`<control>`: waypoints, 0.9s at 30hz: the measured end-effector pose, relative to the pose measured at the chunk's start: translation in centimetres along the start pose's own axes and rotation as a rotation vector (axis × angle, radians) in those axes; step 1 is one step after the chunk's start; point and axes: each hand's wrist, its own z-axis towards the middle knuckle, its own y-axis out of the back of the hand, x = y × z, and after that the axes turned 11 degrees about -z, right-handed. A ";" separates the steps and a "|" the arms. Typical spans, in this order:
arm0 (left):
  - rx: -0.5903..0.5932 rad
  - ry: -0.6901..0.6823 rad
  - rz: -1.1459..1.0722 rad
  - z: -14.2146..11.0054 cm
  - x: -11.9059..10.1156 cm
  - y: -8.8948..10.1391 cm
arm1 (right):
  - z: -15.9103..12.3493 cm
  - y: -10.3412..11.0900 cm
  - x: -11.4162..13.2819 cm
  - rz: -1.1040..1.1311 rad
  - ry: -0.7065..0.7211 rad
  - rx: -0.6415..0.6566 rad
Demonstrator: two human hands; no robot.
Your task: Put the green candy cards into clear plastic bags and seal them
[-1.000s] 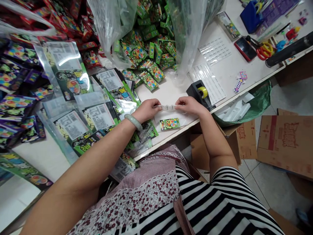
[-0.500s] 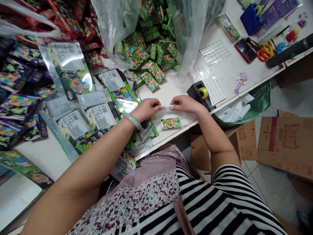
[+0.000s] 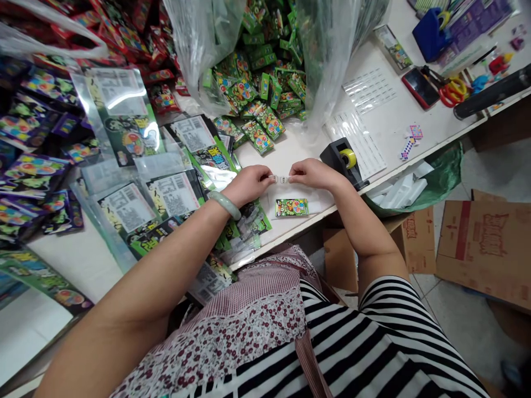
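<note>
Head view: L hand [image 3: 256, 181] and R hand [image 3: 309, 173] pinch opp. ends of sticker strip [image 3: 283, 179] – above green printed packet [image 3: 292, 207], nr. front edge of white table [image 3: 286, 157]; bare tabletop behind. Clear bag [image 3: 207, 50] w/ green packets [image 3: 259, 137] beyond; black tape dispenser [image 3: 334, 157] beside R hand.

Moderate indoor light is cast over the white tabletop [image 3: 398, 132]; bright glare is thrown back by the clear plastic pouches [image 3: 124, 99], and outer edges are stretched and softened.
</note>
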 end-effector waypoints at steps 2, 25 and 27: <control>-0.017 -0.003 -0.011 0.1 0.0 -0.1 | 0.1 0.0 0.0 -0.011 0.008 0.008; -0.047 0.066 -0.074 0.2 -0.3 -0.2 | 0.3 -0.7 1.4 0.101 0.035 -0.098; -0.048 0.065 -0.065 0.1 -0.4 -0.2 | 0.3 -0.5 1.6 0.066 0.033 -0.087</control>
